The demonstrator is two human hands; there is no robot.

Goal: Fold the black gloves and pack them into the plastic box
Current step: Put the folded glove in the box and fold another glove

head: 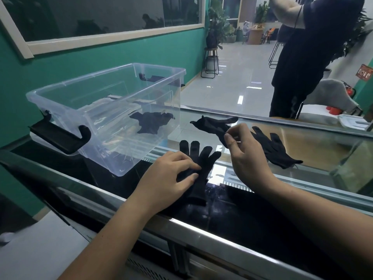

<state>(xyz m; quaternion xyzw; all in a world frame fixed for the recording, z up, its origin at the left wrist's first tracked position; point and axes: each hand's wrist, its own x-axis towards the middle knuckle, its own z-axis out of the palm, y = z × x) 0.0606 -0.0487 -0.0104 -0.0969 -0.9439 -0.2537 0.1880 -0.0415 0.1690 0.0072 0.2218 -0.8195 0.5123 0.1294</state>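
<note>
Head: glove [201,156] under left hand [171,178]

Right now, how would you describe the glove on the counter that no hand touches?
Start at the clear plastic box on the glass counter. Three black gloves are to its right; this glove is rightmost, beyond the right hand. Only it is untouched.

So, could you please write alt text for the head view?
A person's left hand grips a black glove on a glass counter while the right hand pinches a second glove; a clear plastic box stands to the left.
</note>
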